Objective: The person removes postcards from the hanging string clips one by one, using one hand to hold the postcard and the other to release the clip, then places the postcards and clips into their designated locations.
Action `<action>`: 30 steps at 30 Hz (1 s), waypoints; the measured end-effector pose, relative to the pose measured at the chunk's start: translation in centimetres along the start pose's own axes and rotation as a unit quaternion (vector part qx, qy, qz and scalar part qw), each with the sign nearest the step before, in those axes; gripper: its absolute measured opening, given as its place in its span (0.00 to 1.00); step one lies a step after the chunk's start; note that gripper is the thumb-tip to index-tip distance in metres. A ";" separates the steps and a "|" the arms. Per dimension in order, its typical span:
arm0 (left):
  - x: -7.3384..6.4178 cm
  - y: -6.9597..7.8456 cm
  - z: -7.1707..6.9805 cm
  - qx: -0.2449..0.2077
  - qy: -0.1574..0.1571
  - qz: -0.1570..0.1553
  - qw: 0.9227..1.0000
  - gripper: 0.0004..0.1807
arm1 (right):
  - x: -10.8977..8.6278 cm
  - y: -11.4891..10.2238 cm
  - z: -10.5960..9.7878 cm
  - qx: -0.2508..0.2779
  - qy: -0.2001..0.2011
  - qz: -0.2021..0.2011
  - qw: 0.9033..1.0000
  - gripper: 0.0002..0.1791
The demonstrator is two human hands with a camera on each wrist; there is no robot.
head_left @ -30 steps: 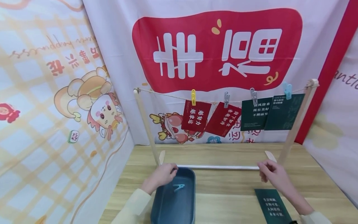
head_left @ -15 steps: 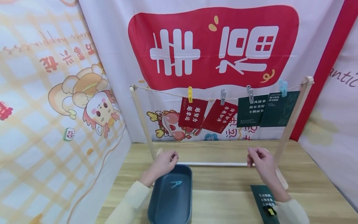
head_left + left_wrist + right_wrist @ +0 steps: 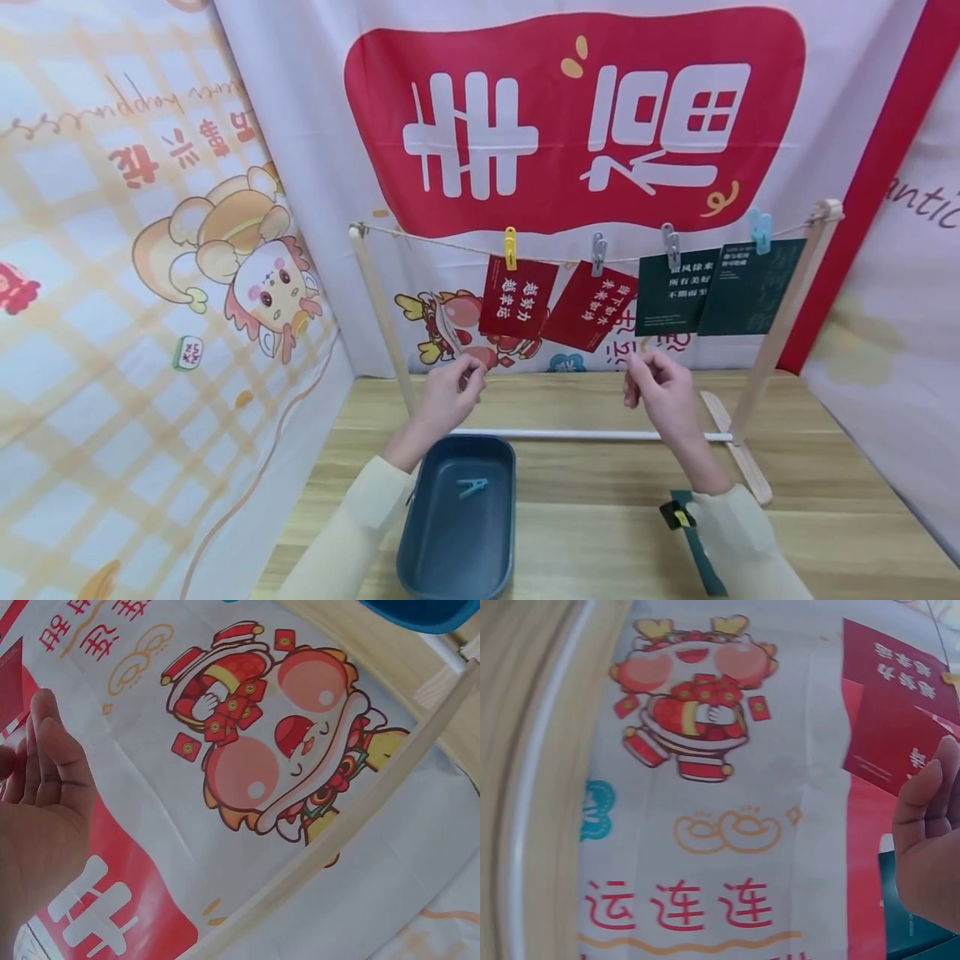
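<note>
Both hands are raised with fingers loosely bent and nothing between them. In the head view my left hand (image 3: 452,393) is over the far end of a dark blue tray (image 3: 457,558), below a red card (image 3: 517,298) hung by a yellow clothespin (image 3: 511,248). My right hand (image 3: 666,398) is lower right of a tilted red card (image 3: 588,307) under a grey clothespin (image 3: 598,254). Two green cards (image 3: 750,292) hang farther right, from another grey clothespin (image 3: 670,247) and a light blue clothespin (image 3: 761,232). The right wrist view shows fingertips overlapping the tilted card.
A twine line (image 3: 408,236) spans two wooden posts (image 3: 783,308), joined low by a white rod (image 3: 555,434). One blue clothespin (image 3: 472,487) lies in the tray. The right sleeve (image 3: 738,533) partly covers a green card (image 3: 703,558) on the table. Printed cloth surrounds the table.
Both hands have risen toward the hanging cards, the right one also moving left. The right forearm now covers more of the green card on the table. Hanging cards and clothespins stay in place.
</note>
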State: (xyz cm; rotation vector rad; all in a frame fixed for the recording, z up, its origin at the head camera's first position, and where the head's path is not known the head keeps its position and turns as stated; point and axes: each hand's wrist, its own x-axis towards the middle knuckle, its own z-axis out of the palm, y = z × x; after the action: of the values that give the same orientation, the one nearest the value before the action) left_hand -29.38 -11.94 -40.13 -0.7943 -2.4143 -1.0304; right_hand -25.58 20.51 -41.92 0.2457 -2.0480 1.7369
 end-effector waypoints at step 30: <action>8.7 5.6 -5.3 -0.106 0.121 0.069 0.985 0.11 | 4.9 -6.3 4.4 -0.013 -0.114 -0.032 0.993 0.20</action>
State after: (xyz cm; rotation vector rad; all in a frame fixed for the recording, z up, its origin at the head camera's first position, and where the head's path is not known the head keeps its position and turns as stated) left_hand -31.70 -9.72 -28.99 -0.8400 -2.0409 -1.2636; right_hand -28.28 15.68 -34.68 0.5172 -2.1948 1.7095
